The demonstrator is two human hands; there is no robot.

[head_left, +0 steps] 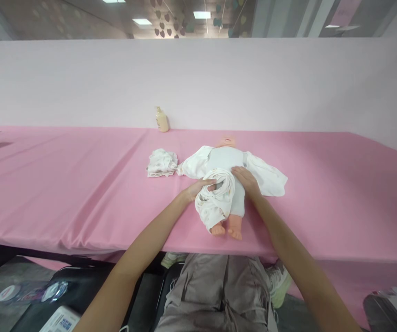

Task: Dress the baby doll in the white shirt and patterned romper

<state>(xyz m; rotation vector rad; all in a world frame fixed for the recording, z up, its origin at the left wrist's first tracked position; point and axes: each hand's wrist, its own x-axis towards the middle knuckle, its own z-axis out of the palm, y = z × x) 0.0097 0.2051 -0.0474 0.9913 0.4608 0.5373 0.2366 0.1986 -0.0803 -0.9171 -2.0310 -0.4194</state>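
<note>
Table (pixel 91 198), pink-covered, bears the doll (pixel 224 159), lying on its back near the front edge. It looks light and soft-bodied, best steadied at the hip. Its white top (pixel 271 180) fans out both sides; that loose cloth could get in the way. The garment (pixel 209 211), bunched around one leg, seems thin and limp, easiest held by its gathered rim. A folded stack (pixel 162 163) lies beside one sleeve. The left hand (pixel 201 188) grips the rim; the right hand (pixel 247 180) rests on the doll's hip, fingers extended. Farther back stands a bottle (pixel 162 121).
</note>
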